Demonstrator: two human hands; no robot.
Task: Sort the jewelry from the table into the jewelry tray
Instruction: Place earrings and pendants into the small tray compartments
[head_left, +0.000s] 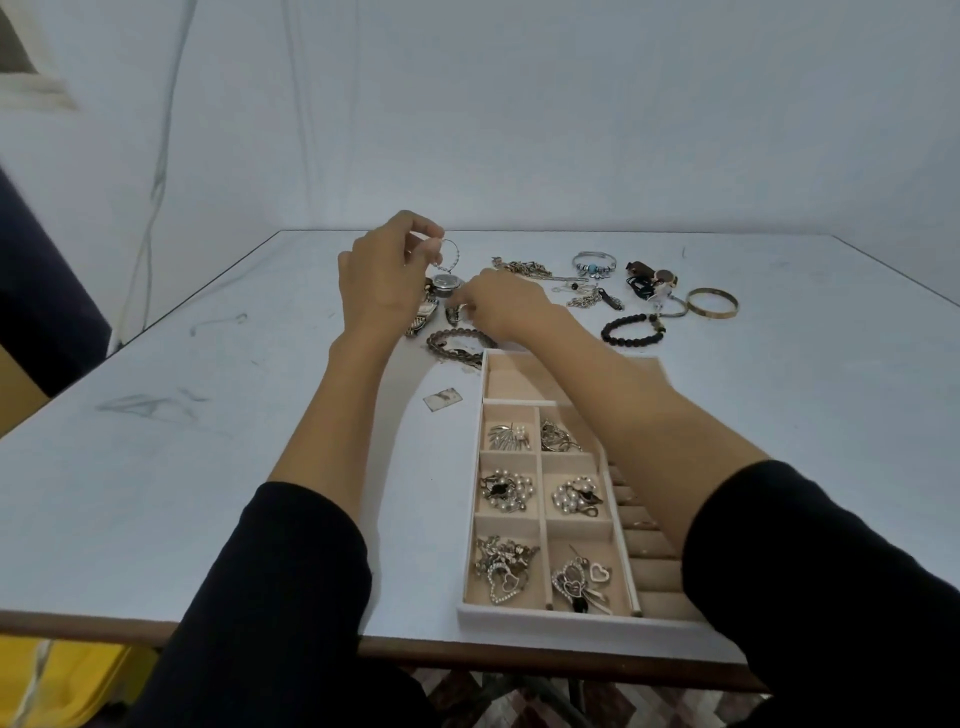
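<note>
The jewelry tray (519, 618) is set on the near right part of the worktop (208, 467), and a small card (442, 400) is laid just left of its far end. Just behind the tray's far left corner a bead bracelet (460, 340) is placed, with a watch (447, 283) behind that, while a second bead bracelet (631, 328) is found behind the far right corner. Farther back a chain (524, 269), a charm bracelet (595, 261) and, at the far right, a bangle (711, 303) are spread in a row.

I face a creased white cloth backdrop (519, 104) behind my scuffed pale table (156, 467), a dark shape (31, 291) off its left edge, something yellow (62, 686) and patterned floor (467, 696) below its near edge.
</note>
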